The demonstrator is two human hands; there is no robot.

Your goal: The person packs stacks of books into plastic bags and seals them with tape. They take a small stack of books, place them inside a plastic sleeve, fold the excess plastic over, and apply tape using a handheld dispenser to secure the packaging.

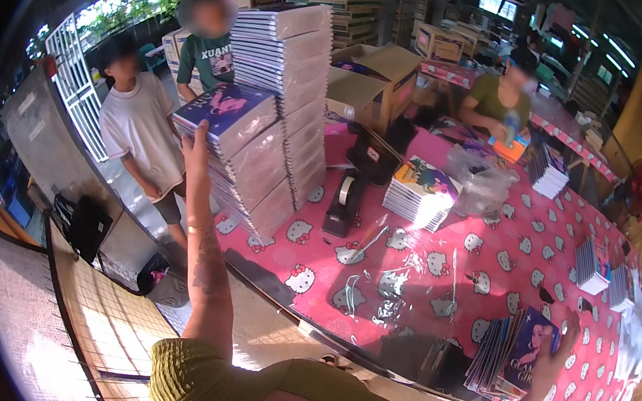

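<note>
My left arm stretches far forward, and my left hand [195, 143] rests against the near edge of a spiral notebook [229, 106] with a purple illustrated cover. Its fingers are extended, not wrapped round anything. That notebook tops a tall block of stacked notebooks [256, 164] on the table's left side. At the lower right, my right hand [562, 349] is at the right edge of a dark purple notebook [529, 349]. Its thumb lies near the cover and its fingers point up, apart. Behind that cover a row of notebooks [486, 357] leans, fanned out.
A pink cartoon-print cloth [436, 263] covers the table under shiny clear plastic. A black tape dispenser [343, 203], another notebook pile [422, 191] and open cardboard boxes [390, 82] stand on or behind it. Two people [137, 122] stand left; another person [503, 102] works across the table.
</note>
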